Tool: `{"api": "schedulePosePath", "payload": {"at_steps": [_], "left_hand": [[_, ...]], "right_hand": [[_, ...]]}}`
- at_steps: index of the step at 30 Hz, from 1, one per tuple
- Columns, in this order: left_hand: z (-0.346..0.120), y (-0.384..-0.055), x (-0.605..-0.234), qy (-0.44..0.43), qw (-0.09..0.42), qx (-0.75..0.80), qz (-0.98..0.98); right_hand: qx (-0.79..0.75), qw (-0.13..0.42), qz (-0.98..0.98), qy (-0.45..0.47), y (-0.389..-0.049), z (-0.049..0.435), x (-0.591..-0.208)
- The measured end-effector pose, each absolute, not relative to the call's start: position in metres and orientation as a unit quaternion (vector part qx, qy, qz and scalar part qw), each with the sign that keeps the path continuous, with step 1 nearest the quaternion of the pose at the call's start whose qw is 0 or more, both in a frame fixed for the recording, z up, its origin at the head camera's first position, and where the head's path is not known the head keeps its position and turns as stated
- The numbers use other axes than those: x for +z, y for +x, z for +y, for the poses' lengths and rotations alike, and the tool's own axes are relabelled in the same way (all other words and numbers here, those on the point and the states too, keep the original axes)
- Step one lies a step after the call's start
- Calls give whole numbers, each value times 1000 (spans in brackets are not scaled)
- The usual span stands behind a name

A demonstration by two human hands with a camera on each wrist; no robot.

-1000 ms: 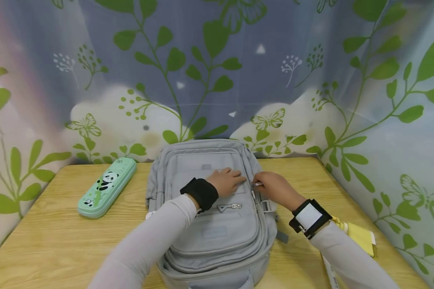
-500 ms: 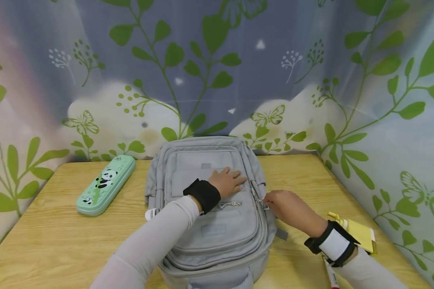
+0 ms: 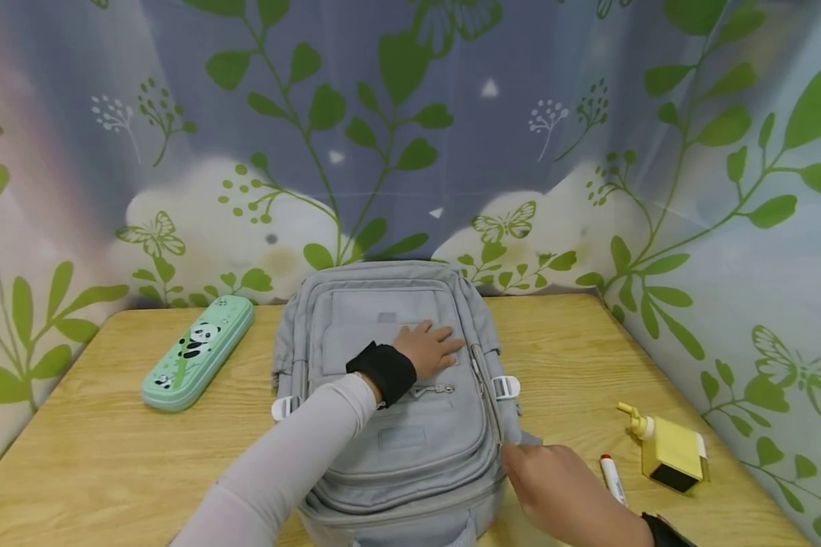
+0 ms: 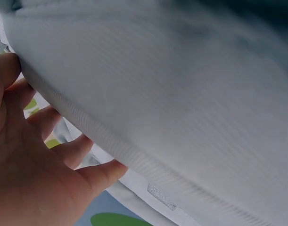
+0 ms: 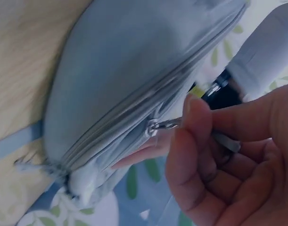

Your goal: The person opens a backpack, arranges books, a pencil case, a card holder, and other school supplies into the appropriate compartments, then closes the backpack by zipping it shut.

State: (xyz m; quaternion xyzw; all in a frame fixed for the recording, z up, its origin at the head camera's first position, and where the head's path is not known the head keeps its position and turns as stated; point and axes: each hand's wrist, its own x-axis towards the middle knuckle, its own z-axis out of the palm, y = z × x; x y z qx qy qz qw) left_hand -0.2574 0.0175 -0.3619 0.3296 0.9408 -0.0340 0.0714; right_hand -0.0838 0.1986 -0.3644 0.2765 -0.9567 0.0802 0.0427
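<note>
A light grey backpack (image 3: 356, 308) lies on its back on the wooden table, front panel up. My left hand (image 3: 427, 349) rests on the front panel with fingers spread, pressing it; the left wrist view shows its fingertips (image 4: 116, 168) against the pale fabric. At the bag's lower right side, my right hand (image 3: 561, 486) pinches a metal zipper pull (image 5: 171, 124) between thumb and curled fingers. The zipper slider (image 5: 152, 128) sits on the seam in the right wrist view. Above that hand, the side zipper (image 3: 486, 395) runs along the bag's edge, its sides parted.
A green panda pencil case (image 3: 198, 353) lies at the left. To the right are a white marker (image 3: 613, 480) with a red end and a small yellow bottle-like object (image 3: 672, 452). A patterned curtain (image 3: 397, 152) borders the table (image 3: 75, 456) at the back and sides.
My right hand has drawn the zipper pull down the bag's right side toward me, and the side zipper has parted behind it. My left hand has stayed on the front panel.
</note>
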Motion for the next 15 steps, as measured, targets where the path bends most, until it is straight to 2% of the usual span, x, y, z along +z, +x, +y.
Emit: {"api": "schedulePosePath", "payload": {"at_steps": [3,5,10,15], "left_hand": [[16,-256,-359,327,78,-36,941],[17,-256,-360,328,84,-34,940],[17,-265,-363,328,104,-23,939],[12,-270,-366,343,126,0,931]], "right_hand": [[110,-12,-950,292,-77,189,-364],[125,-30,-941,312,-72,184,-365],[153,-37,-923,352,-68,171,-364],[204,-48,-931,300,-72,173,-355]]}}
